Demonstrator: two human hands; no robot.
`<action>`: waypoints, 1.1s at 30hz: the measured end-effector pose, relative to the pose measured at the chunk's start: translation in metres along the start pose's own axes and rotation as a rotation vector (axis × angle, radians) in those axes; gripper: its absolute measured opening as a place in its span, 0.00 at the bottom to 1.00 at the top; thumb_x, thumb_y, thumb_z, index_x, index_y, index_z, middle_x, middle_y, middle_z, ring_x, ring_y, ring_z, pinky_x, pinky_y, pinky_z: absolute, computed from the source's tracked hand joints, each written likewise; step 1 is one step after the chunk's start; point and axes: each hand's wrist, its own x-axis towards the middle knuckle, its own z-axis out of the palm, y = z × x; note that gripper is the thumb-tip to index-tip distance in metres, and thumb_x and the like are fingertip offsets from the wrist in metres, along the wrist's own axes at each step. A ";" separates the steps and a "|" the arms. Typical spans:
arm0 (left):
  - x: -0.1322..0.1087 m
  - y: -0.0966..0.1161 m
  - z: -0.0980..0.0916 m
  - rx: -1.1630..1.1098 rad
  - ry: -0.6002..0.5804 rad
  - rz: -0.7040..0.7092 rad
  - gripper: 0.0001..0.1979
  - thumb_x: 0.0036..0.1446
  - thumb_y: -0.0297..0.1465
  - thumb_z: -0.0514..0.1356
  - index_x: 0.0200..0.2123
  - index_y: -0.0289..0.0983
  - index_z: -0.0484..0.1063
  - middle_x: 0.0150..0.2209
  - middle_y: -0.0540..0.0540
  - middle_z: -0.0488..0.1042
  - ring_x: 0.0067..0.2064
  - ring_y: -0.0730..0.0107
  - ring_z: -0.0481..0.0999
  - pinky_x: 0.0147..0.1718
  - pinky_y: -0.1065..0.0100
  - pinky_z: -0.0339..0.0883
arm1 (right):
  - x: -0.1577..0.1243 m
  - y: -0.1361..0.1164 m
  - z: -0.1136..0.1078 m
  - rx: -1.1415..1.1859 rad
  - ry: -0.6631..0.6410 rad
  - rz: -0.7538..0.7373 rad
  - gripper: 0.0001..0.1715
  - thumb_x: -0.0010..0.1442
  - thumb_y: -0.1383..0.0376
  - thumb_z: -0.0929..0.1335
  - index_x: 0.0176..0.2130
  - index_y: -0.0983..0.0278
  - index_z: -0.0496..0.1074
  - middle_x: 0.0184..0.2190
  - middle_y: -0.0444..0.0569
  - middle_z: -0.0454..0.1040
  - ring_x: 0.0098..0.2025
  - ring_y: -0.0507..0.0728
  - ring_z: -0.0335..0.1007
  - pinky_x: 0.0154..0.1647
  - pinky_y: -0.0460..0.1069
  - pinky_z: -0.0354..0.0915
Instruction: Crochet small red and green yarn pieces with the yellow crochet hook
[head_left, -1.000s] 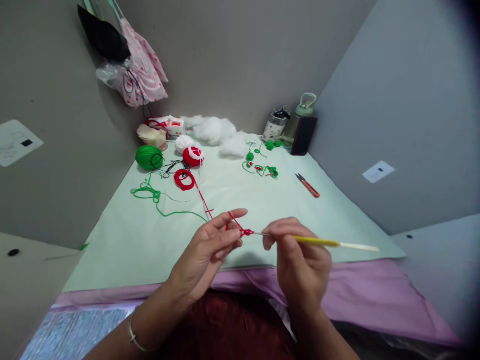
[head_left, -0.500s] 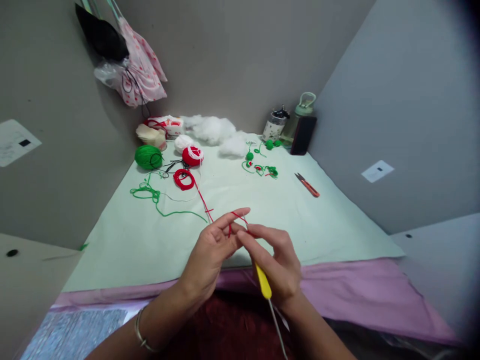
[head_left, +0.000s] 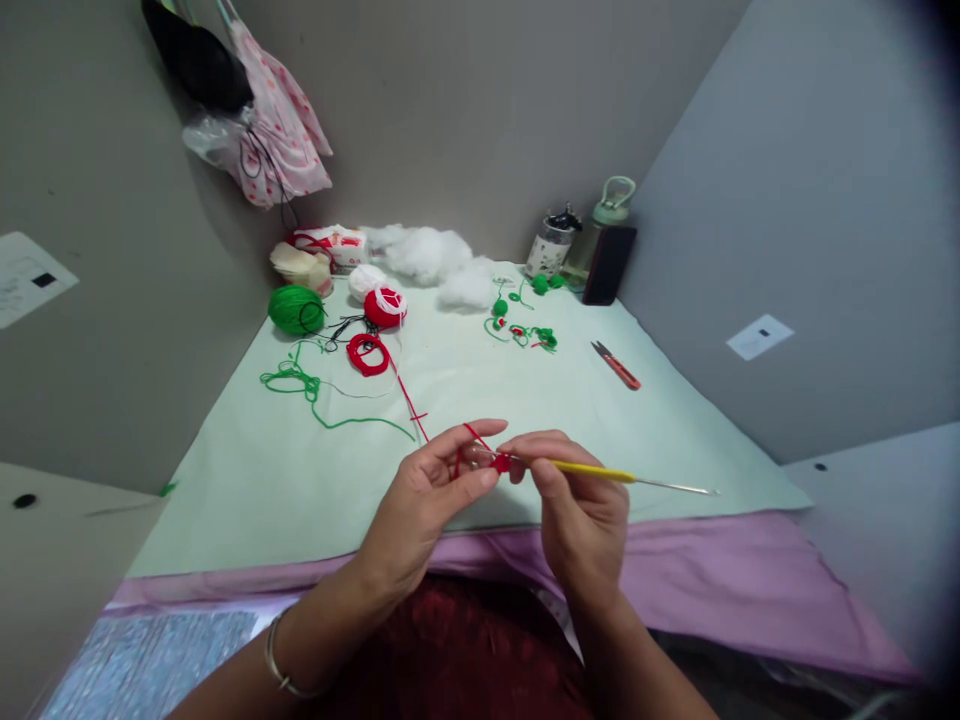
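Head view: Over a pale green cloth (head_left: 697, 450), a person works red yarn with a double-ended hook (head_left: 596, 470). The left hand (head_left: 420, 495) pinches a small red crochet piece (head_left: 501, 463) near the thumb tip, its index finger stretched out with a red working strand (head_left: 477, 436) running over it; its other fingers curl beneath, partly hidden. The right hand (head_left: 585, 515) closes on the hook's yellow handle like a pen, the far metal tip pointing off to the right. The near tip meets the red piece between the two hands, just above the cloth's near edge; whether it sits inside a loop is too small to tell.

The step in hand looks to be forming a stitch. The next move, by this reading, calls for steady tension on the raised finger and a firm pinch, so that the hook can catch the strand and draw it through without slipping off.

Beyond the hands, a red yarn coil (head_left: 369, 370) lies near a red ball wrapped in white (head_left: 382, 310). At right, orange-handled snips (head_left: 620, 370) rest on the cloth, well apart from either hand.
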 end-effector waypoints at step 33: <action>0.003 0.006 -0.006 0.028 0.056 -0.029 0.18 0.56 0.33 0.74 0.51 0.45 0.86 0.34 0.51 0.75 0.38 0.71 0.70 0.43 0.69 0.63 | 0.004 -0.003 -0.015 0.008 -0.066 0.084 0.12 0.75 0.66 0.66 0.44 0.60 0.80 0.37 0.48 0.84 0.31 0.53 0.78 0.36 0.51 0.77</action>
